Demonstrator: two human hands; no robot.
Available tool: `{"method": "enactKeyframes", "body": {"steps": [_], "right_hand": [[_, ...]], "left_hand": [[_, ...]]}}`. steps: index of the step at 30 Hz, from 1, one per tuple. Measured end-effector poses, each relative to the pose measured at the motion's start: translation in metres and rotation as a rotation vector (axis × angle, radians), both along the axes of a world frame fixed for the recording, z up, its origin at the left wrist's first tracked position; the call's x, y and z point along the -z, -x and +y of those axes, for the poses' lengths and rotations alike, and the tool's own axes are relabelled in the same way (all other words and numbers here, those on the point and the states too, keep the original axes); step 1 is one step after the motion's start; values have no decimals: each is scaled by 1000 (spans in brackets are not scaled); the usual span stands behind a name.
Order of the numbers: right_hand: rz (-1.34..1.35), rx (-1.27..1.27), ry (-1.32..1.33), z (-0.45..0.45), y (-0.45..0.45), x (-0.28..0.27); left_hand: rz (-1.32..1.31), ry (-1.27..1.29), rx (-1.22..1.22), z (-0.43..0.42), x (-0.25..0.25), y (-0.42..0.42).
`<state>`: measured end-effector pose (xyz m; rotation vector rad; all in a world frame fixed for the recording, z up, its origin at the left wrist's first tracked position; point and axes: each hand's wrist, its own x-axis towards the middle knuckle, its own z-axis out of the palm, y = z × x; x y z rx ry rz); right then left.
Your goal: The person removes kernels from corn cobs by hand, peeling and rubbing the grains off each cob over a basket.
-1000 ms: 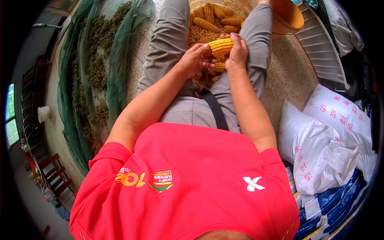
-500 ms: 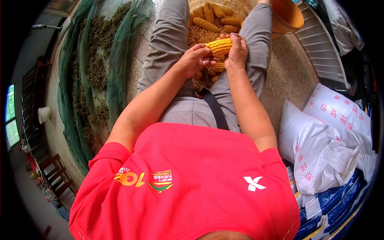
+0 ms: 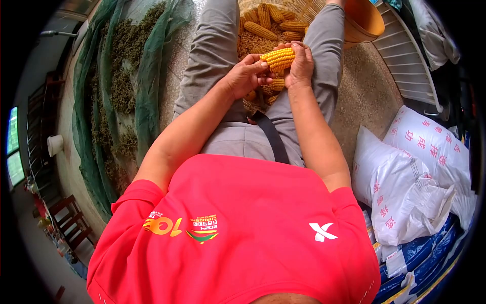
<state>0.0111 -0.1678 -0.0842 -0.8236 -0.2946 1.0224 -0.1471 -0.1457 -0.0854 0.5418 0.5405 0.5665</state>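
Observation:
A yellow corn cob (image 3: 278,60) lies between my two hands, above a woven basket (image 3: 313,7). My left hand (image 3: 246,76) has its thumb and fingers on the cob's left end. Wrapped round the right end is my right hand (image 3: 300,65). Beneath them the basket holds loose kernels (image 3: 253,44) and several more cobs (image 3: 260,31), some near the rim and some under my hands. The fingertips of both hands are partly hidden by the cob.
An orange bucket (image 3: 365,23) stands at the upper right beside a white rack (image 3: 405,50). White printed sacks (image 3: 405,197) rest on blue packages (image 3: 422,258) at the right. Green netting (image 3: 149,76) with dried plants (image 3: 123,86) lies at the left.
The fingers of my left hand have shifted slightly at the cob's left end, and the cob has tilted a little. My right hand has kept its hold with hardly any movement.

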Motion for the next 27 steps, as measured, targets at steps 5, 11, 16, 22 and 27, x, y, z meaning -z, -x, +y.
{"method": "enactKeyframes", "body": {"steps": [5, 11, 16, 22, 27], "right_hand": [[-29, -46, 2, -3, -1, -5], [-38, -63, -11, -3, -2, -1], [-40, -25, 17, -3, -2, 0], [23, -130, 11, -2, -3, 1], [-21, -185, 63, 4, 3, -2]], "left_hand": [[-17, 11, 42, 1, 0, 2], [22, -25, 115, 2, 2, 3], [76, -89, 154, 2, -2, 3], [-118, 88, 254, 5, -13, 1], [47, -3, 243, 4, 5, 1]]}}
